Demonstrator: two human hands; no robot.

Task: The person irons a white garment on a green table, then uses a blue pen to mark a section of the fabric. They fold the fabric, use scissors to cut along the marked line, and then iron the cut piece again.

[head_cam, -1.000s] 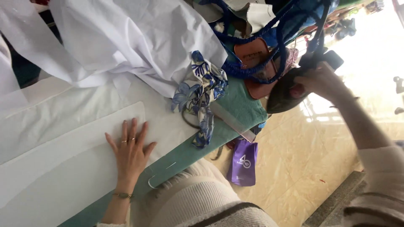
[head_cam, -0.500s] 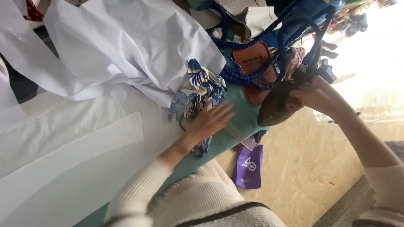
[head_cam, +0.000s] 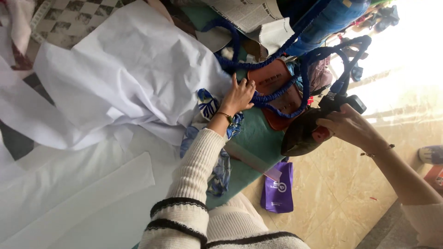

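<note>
Dark steam iron [head_cam: 304,133] held out past the tabletop's [head_cam: 258,138] green edge, gripped by the right hand [head_cam: 346,127] with fingers wrapped around its handle, left hand [head_cam: 237,97] spread open on the blue coiled hose [head_cam: 277,94], beside white fabric [head_cam: 134,78] and a blue patterned cloth [head_cam: 207,108], purple bag [head_cam: 278,188] on the floor below.

Left hand [head_cam: 237,97] outstretched — right hand [head_cam: 348,127] gripping.

Cream knit sleeve [head_cam: 196,170], blk stripes
</note>
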